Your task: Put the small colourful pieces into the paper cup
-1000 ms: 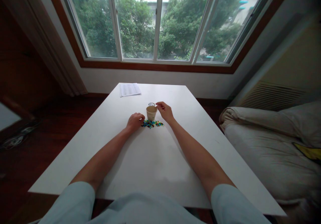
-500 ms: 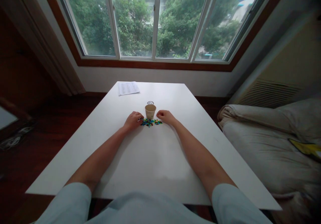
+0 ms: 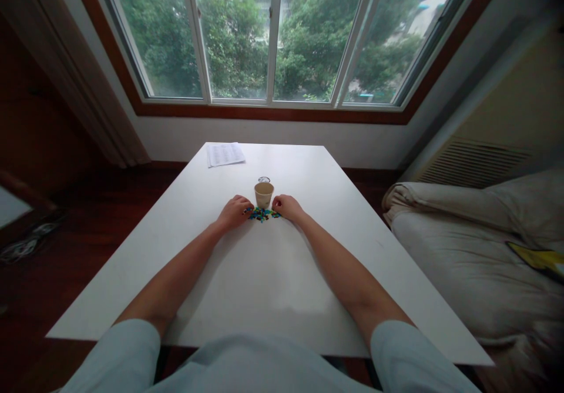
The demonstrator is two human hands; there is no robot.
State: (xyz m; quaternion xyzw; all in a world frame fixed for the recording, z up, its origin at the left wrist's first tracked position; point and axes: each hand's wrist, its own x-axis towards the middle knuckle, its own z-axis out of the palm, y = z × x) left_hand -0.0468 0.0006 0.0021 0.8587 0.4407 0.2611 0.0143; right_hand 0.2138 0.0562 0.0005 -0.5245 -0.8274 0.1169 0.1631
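Observation:
A small pile of tiny coloured pieces (image 3: 261,215), blue, green, yellow and dark, lies on the white table; they are too small to name. Just behind it stands an upright beige paper cup (image 3: 264,196), its mouth facing up. My left hand (image 3: 237,211) rests at the pile's left edge with fingers bent and tips together among the pieces. At the right edge, my right hand (image 3: 287,205) is curled in a pinch beside the cup, touching the pile. What either hand's fingertips hold is too small to make out.
Behind the cup lies a small ring-shaped thing (image 3: 264,179). Printed paper sheets (image 3: 225,154) lie at the table's (image 3: 273,287) far left corner. A covered couch (image 3: 445,246) stands to the right, and a wide window (image 3: 273,58) is ahead.
My right hand has shifted slightly left and inward to the pile's right edge, covering some pieces. My left hand stays at the left edge, its fingers slightly moved. The cup stands where it was.

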